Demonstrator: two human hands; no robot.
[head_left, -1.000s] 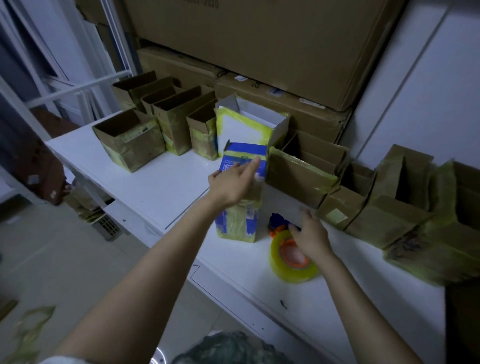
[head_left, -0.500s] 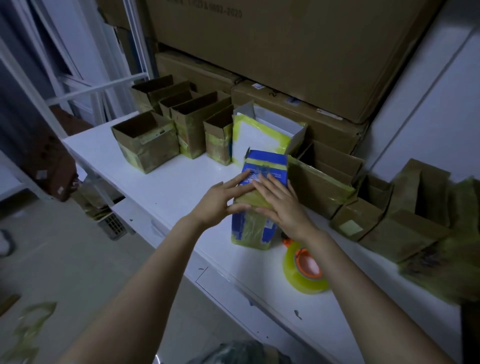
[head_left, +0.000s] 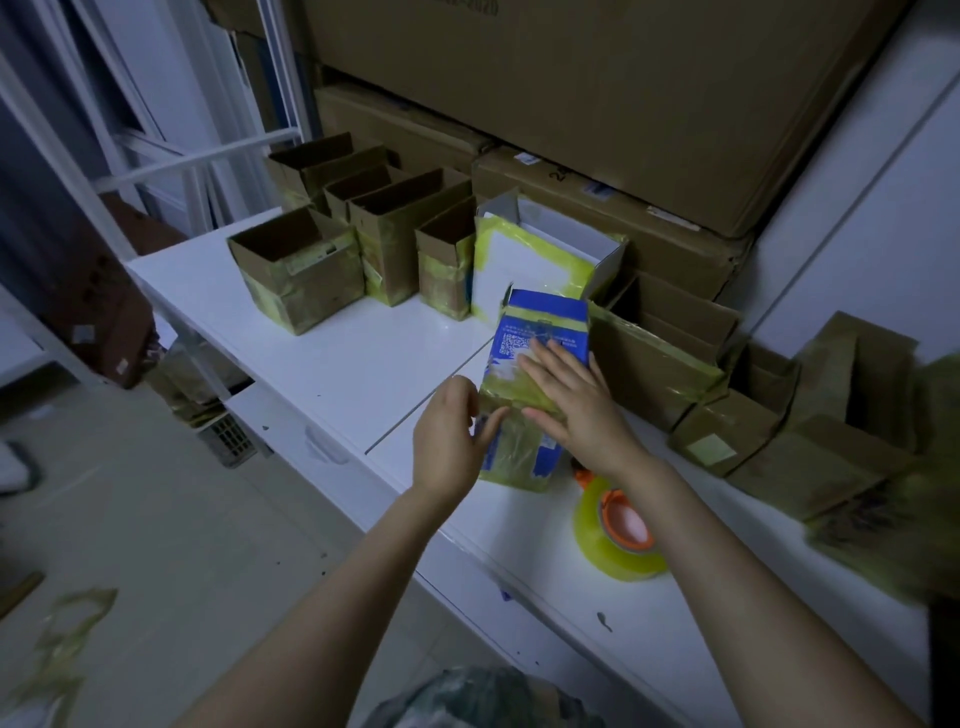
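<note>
My right grip (head_left: 576, 410) lies flat, fingers straight, on the taped blue box (head_left: 545, 322) standing on the tabletop (head_left: 363, 364); my left grip (head_left: 449, 431) pinches its edge. A tape roll (head_left: 618, 540) lies just beside my right wrist.

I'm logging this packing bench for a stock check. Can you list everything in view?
blue box: one, blue and white, yellow-taped, upright mid-table
tape roll: one, yellow, orange core, near table edge
white box: one, yellow-taped, open, behind blue box
left boxes: five, brown, open, back left of table
right boxes: several, brown, blurred, table's right
cartons: at least three, brown, stacked behind
table: one, white
tape scraps: yellowish, floor at left
left hand: pinches blue box's left edge
right hand: flat on blue box's front
</note>
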